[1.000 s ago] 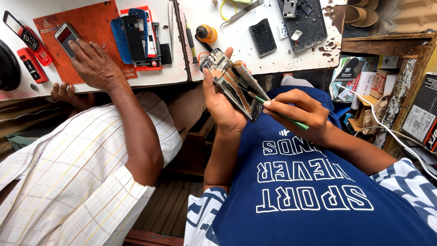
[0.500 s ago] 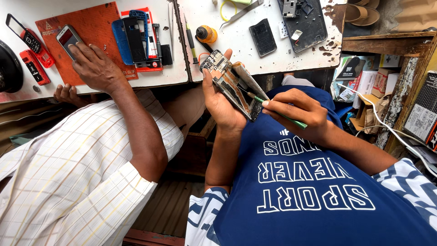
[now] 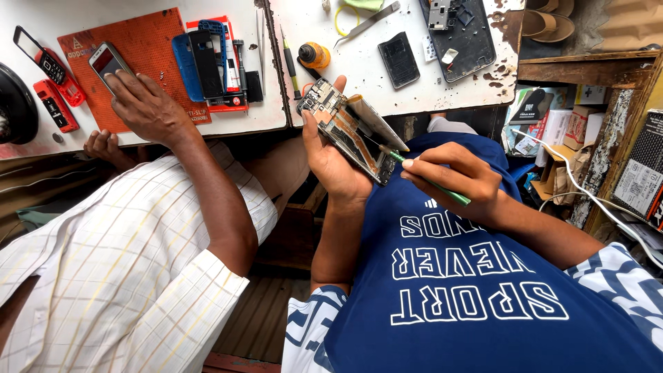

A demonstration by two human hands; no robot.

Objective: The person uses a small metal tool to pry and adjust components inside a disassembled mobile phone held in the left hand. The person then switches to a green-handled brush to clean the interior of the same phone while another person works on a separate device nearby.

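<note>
My left hand [image 3: 333, 166] grips an opened smartphone [image 3: 345, 128] with its back removed, so the circuit board and inner frame are exposed. It is held tilted above my lap, just in front of the white table's edge [image 3: 387, 107]. My right hand [image 3: 452, 173] pinches a thin green-handled screwdriver [image 3: 458, 198] like a pen. Its metal tip touches the lower part of the opened smartphone. I wear a blue printed shirt.
A co-worker in a checked shirt sits at the left, one hand [image 3: 145, 103] on a white phone [image 3: 107, 61] on an orange mat [image 3: 152, 45]. The table holds blue phone frames [image 3: 200, 55], a black phone back [image 3: 399, 59], a dismantled phone [image 3: 463, 31] and an orange-capped bottle [image 3: 314, 54]. Boxes [image 3: 552, 128] fill the right shelf.
Almost nothing differs. My hands keep the phone and screwdriver in the same place, and the co-worker's hand stays on the white phone.
</note>
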